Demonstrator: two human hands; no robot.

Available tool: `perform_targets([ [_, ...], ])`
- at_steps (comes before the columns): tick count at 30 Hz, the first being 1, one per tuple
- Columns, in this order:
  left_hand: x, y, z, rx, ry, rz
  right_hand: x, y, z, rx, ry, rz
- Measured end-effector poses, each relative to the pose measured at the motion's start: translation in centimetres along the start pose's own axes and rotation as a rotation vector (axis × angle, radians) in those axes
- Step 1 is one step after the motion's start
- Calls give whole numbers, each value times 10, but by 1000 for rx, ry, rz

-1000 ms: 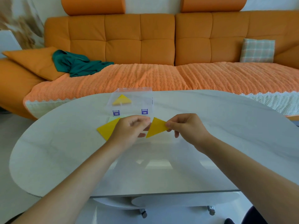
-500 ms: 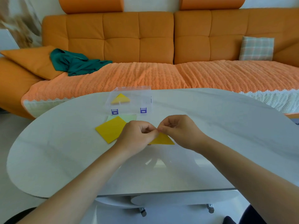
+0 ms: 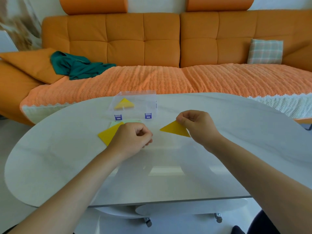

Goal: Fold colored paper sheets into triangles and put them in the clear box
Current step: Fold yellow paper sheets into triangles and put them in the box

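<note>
Yellow paper triangle (image 3: 174, 130) pinched in my right hand (image 3: 195, 125), front-right of clear box (image 3: 135, 98); left hand (image 3: 131, 141) curled, empty.

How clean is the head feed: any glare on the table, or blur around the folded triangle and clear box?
Head view: soft, even light; pale reflections on the table near its front edge, away from the work; the yellow triangle in the right hand is sharp; the clear box has faint but readable walls; wide-angle bowing curves the table, the top left corner is smeared.
</note>
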State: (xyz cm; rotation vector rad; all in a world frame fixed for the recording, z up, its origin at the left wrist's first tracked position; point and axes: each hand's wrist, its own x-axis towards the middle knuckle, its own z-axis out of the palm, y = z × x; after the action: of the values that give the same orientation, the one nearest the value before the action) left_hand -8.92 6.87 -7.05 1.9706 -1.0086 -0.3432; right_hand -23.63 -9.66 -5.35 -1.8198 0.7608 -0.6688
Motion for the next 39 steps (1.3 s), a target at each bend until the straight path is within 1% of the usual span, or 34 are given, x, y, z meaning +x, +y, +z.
perform_targets([
  [2,3,5,1,-82,102,58,-3,-1,6,26,-80,-1],
  [3,3,8,2,-83,112,86,-6,-1,11,37,-114,-8],
  [7,5,11,11,12,-6,124,-12,-4,25,44,-160,-48],
  [9,8,9,10,6,17,113,-12,-5,27,60,-177,-44],
  [12,13,5,1,-81,45,123,-9,-4,27,32,-178,-29],
  [14,14,3,-6,24,6,170,-8,-1,27,-8,-159,-28],
  [16,16,-2,-12,220,-84,220,-8,2,28,-35,-144,-30],
  [18,20,-8,-22,370,-161,222,-6,4,30,-65,-130,-27],
  [20,28,-15,-35,457,-192,193,-1,2,35,-91,-117,-30],
  [22,36,-22,-49,508,-169,172,10,-4,43,-124,-109,-42],
  [28,57,-57,-88,341,34,36,66,-36,86,-104,-91,-68],
  [30,63,-75,-98,363,38,-14,92,-48,105,-118,-78,-92],
  [33,70,-94,-104,405,-27,-77,131,-61,131,-222,-63,-125],
  [35,74,-102,-103,390,-2,-70,156,-64,149,-284,-80,-124],
  [37,76,-103,-99,346,66,-16,175,-63,159,-344,-97,-113],
  [39,81,-105,-99,326,100,26,193,-61,169,-423,-128,-97],
])
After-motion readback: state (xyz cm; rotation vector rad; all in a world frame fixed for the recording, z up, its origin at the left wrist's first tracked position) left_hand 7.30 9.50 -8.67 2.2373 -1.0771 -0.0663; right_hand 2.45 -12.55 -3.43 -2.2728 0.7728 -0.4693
